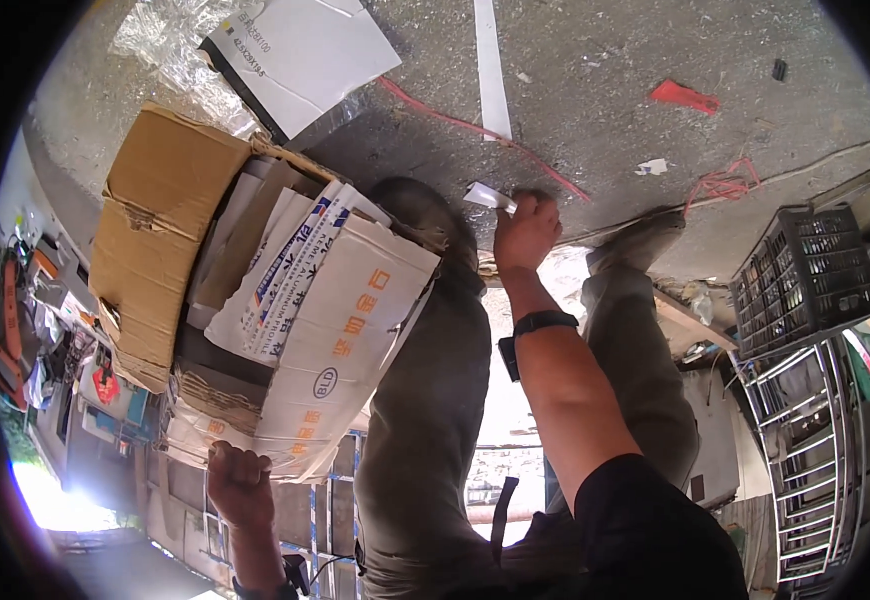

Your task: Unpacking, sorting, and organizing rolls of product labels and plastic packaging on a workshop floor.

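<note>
My left hand (240,485) is closed on the near edge of an open cardboard box (145,250), on my left side. Flattened cardboard pieces and white printed sheets (275,270) are packed inside it. One broad flap, white with orange print (355,330), leans outward toward my leg. Low over the floor, between my feet, my right hand (530,230) is closed around a small white, shiny scrap (489,196); whether it is paper or plastic I cannot tell. The fingertips of both hands are partly hidden.
Beyond the box lie a white carton panel (305,60) and crumpled clear plastic film (180,35). A white strip (491,70), red string (445,118) and a red scrap (685,96) litter the concrete floor. At right, a black plastic crate (805,280) stands by a metal ladder (805,450).
</note>
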